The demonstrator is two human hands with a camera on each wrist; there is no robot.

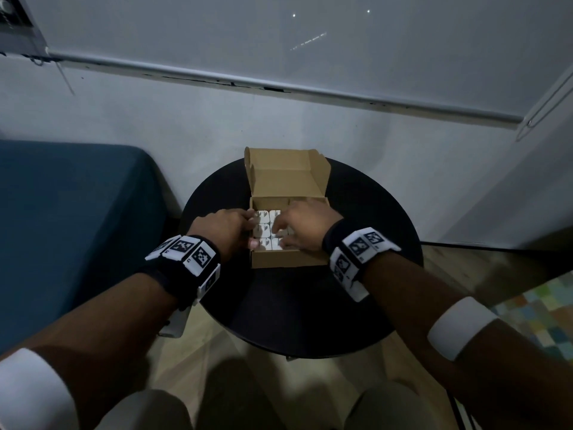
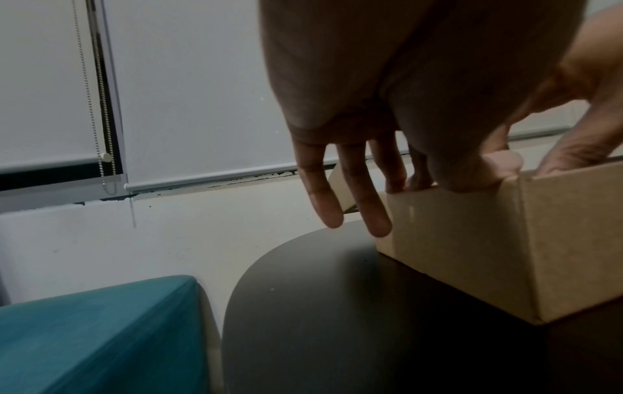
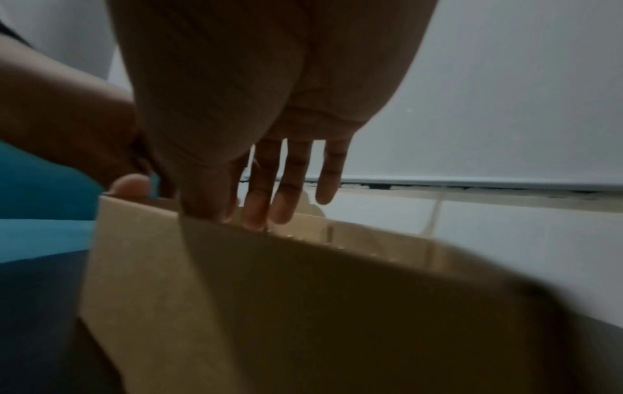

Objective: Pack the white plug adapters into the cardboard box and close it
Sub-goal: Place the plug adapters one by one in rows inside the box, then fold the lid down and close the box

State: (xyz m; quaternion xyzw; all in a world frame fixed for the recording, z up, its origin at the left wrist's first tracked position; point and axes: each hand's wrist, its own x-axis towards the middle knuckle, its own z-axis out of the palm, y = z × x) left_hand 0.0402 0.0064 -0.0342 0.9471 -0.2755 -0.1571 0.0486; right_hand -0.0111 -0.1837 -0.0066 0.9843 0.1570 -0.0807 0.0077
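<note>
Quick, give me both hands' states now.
Left hand: open, fingers straight, on the left rim of the cardboard box.
Right hand: open, fingertips resting on the white plug adapters.

Dim, grainy indoor light throughout; wide-angle bending at the edges, and the right-wrist view is motion-blurred.

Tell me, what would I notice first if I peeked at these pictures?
Probably the open cardboard box in the middle of the round black table, with white plug adapters packed inside in rows. The left hand rests on its left wall and the right hand reaches in over the adapters. The lid stands up at the back.
</note>
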